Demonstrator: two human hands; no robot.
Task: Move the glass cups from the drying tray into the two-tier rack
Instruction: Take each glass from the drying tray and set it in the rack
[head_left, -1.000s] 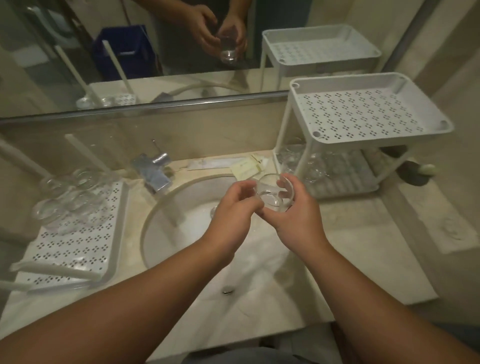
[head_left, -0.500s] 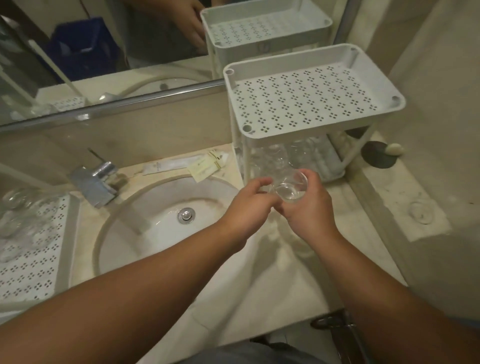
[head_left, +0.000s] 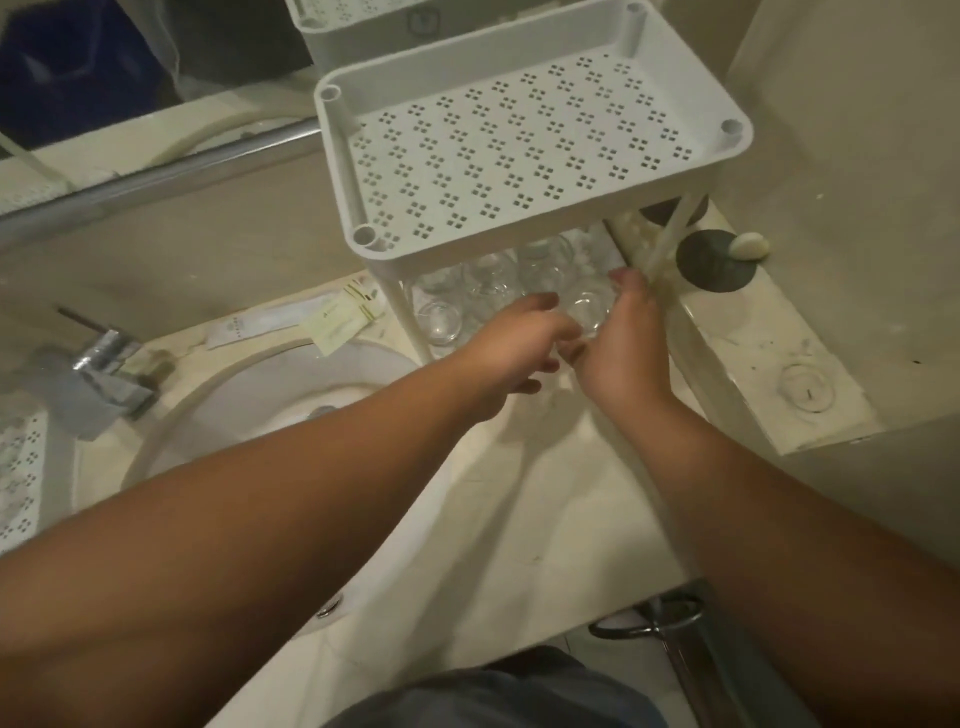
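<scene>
The white two-tier rack (head_left: 519, 150) stands on the counter at the back right; its perforated top tier holds nothing. Several clear glass cups (head_left: 441, 317) stand on the lower tier under it. My right hand (head_left: 618, 343) grips one clear glass cup (head_left: 587, 309) at the front opening of the lower tier. My left hand (head_left: 511, 345) is beside it, fingertips touching the same cup. Only a corner of the white drying tray (head_left: 21, 467) shows at the far left edge; its cups are out of view.
A round white sink (head_left: 291, 405) with a chrome tap (head_left: 104, 369) lies left of my arms. Paper sachets (head_left: 337, 322) lie behind the sink. A raised ledge (head_left: 769, 364) with a dark round dish (head_left: 717, 260) borders the rack on the right. A mirror runs behind.
Both hands carried the cup right and forward, from over the sink to the rack's lower tier. The view swung right, so most of the drying tray left the frame.
</scene>
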